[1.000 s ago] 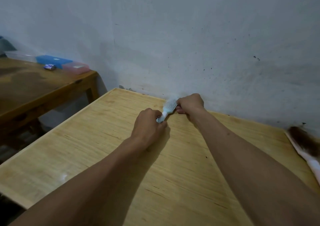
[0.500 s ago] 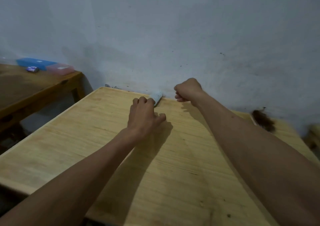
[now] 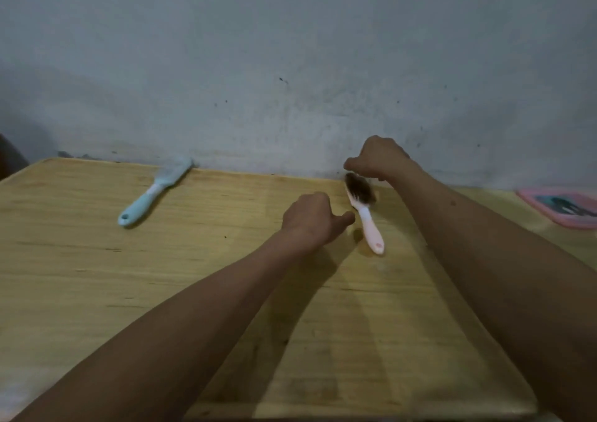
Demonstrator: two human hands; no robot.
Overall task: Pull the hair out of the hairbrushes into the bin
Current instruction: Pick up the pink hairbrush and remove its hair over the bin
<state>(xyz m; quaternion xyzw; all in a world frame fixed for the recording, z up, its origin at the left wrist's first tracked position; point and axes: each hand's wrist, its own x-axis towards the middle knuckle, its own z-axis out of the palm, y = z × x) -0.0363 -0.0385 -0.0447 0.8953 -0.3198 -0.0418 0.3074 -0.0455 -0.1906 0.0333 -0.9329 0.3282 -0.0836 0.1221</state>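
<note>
A light blue hairbrush (image 3: pixel 154 192) lies alone on the wooden table (image 3: pixel 97 276) at the back left, its head near the wall. To its right lies a pink-handled hairbrush (image 3: pixel 364 210), its bristles full of brown hair and its handle pointing toward me. My left hand (image 3: pixel 315 218) hovers just left of that handle with curled fingers and the thumb stretched toward it, apart from it. Curled into a fist, my right hand (image 3: pixel 378 158) sits directly over the hairy head; any touch is hidden. No bin is in view.
A pink flat container (image 3: pixel 562 207) with something dark on it lies at the table's far right edge. The grey wall (image 3: pixel 290 66) runs right behind the table. A dark shape shows at the far left edge.
My left hand let go of the blue hairbrush, which now lies on the table. Both hands and my view moved right, to the pink-handled hairbrush.
</note>
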